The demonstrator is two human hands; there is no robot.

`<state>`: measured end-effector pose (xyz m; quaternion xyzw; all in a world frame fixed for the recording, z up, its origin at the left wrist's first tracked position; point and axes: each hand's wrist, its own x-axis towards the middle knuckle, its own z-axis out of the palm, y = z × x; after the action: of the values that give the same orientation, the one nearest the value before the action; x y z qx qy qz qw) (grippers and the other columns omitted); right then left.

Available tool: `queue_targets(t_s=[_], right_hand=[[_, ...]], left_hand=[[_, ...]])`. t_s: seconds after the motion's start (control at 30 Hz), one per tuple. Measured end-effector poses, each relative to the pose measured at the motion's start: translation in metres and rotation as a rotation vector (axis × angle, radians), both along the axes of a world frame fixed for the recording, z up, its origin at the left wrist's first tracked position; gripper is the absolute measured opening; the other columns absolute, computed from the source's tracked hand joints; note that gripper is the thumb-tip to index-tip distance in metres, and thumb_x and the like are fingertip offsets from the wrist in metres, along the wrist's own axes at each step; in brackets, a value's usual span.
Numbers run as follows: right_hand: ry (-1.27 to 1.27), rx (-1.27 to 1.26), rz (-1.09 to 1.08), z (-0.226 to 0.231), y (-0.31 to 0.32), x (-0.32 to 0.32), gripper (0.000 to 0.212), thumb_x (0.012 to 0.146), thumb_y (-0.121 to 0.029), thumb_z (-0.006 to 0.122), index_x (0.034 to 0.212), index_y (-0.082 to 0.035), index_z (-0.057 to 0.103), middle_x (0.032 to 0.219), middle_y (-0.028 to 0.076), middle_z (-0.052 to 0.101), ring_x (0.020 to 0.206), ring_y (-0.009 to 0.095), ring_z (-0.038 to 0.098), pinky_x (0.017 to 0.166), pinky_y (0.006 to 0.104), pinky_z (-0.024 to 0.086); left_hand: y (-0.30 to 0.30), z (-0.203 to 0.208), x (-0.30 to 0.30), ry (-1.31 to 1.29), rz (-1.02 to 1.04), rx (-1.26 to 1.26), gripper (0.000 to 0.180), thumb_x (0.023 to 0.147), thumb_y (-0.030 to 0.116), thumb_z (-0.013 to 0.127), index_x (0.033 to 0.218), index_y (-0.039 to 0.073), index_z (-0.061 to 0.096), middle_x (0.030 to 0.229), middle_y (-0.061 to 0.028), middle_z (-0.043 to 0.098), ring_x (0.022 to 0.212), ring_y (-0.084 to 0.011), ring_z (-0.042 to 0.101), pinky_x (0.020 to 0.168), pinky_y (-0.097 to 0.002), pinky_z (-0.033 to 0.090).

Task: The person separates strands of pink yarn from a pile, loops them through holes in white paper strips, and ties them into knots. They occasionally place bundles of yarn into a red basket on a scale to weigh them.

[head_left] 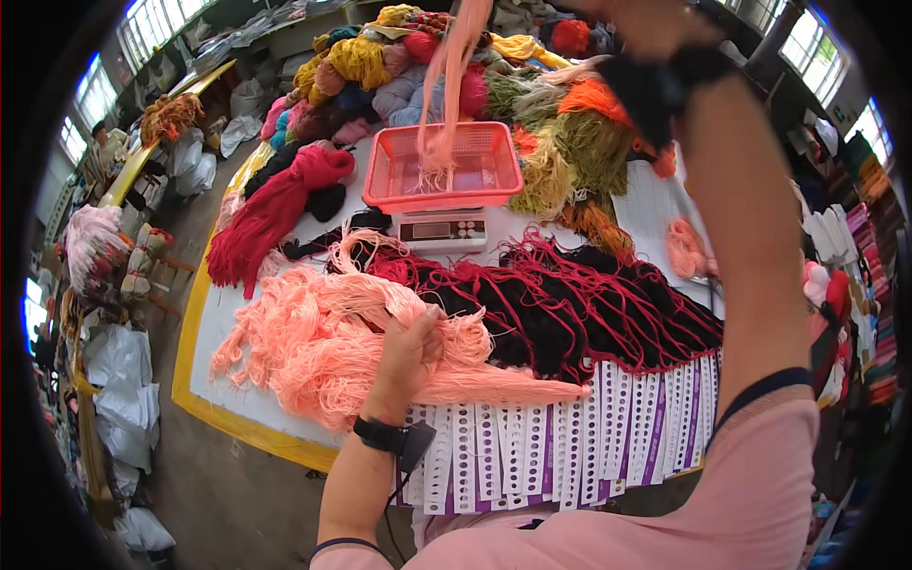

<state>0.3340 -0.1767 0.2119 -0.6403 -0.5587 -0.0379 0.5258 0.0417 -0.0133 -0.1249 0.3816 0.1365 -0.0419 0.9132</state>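
Note:
My left hand [414,344] is closed round a big loose hank of peach yarn [313,337] on the table, and one gathered tail of it runs right across the cards. My right arm is raised high, and my right hand [655,24] is blurred at the top edge with its fingers out of sight. Near it a bundle of peach strands [454,81] hangs from above the picture, its ends down in a red plastic basket [444,200]. What holds the bundle's top is not shown. Under the basket stands a white digital scale [465,231].
Black yarn with crimson ties [589,304] lies right of the peach hank. Punched white-and-purple cards [541,456] line the near edge. A crimson hank [275,214] lies at left. Coloured yarns [361,62] pile up behind; a small peach bundle [686,247] lies at right.

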Motion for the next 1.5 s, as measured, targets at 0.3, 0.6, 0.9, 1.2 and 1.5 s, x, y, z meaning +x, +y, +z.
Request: queue_targets(t_s=[0.3,0.6,0.9,1.2,1.5], right_hand=[[-0.574,-0.477,-0.600,-0.252,-0.037,-0.060,0.020,0.079,-0.015,0.068,0.095,-0.005,0.059,0.107,0.012,0.055,0.099,0.034,0.059,0.080,0.0421,0.050],[-0.544,-0.455,-0.595,-0.287,-0.022,-0.072,0.035,0.083,-0.006,0.056,0.117,-0.002,0.055,0.114,0.018,0.058,0.102,0.037,0.057,0.087,0.0444,0.048],[-0.435,-0.377,-0.617,-0.280,-0.065,-0.065,0.050,0.084,-0.014,0.064,0.129,0.000,0.047,0.129,0.020,0.049,0.127,0.040,0.045,0.105,0.0421,0.036],[0.628,-0.233,-0.431,-0.316,-0.099,-0.060,0.025,0.099,-0.028,0.052,0.085,-0.007,0.053,0.068,0.002,0.052,0.059,0.015,0.053,0.053,0.0250,0.041],[1.482,-0.336,-0.123,-0.287,-0.093,-0.173,0.017,0.100,-0.021,0.050,0.086,-0.012,0.054,0.062,-0.002,0.046,0.049,0.009,0.041,0.041,0.0204,0.030]], left_hand=[[-0.007,0.000,0.010,0.017,0.017,0.043,0.011,0.098,0.013,0.057,0.091,0.004,0.060,0.056,0.0112,0.032,0.044,-0.0010,0.025,0.041,-0.0192,0.018],[0.019,-0.025,-0.012,-0.043,0.086,0.324,0.016,0.095,0.015,0.057,0.083,0.005,0.060,0.060,0.0041,0.043,0.048,-0.0079,0.039,0.043,-0.0262,0.030],[-0.016,-0.028,0.010,-0.147,0.167,0.290,0.034,0.095,0.020,0.059,0.064,0.011,0.050,0.052,0.0044,0.042,0.040,-0.0068,0.034,0.037,-0.0260,0.026],[-0.010,-0.030,0.023,-0.131,0.066,0.210,0.024,0.097,0.023,0.058,0.079,0.010,0.049,0.054,0.0043,0.038,0.041,-0.0083,0.033,0.037,-0.0262,0.025],[-0.011,-0.030,0.008,-0.093,0.053,0.165,0.021,0.095,0.025,0.060,0.085,0.009,0.053,0.058,0.0041,0.037,0.043,-0.0076,0.031,0.039,-0.0263,0.023]])
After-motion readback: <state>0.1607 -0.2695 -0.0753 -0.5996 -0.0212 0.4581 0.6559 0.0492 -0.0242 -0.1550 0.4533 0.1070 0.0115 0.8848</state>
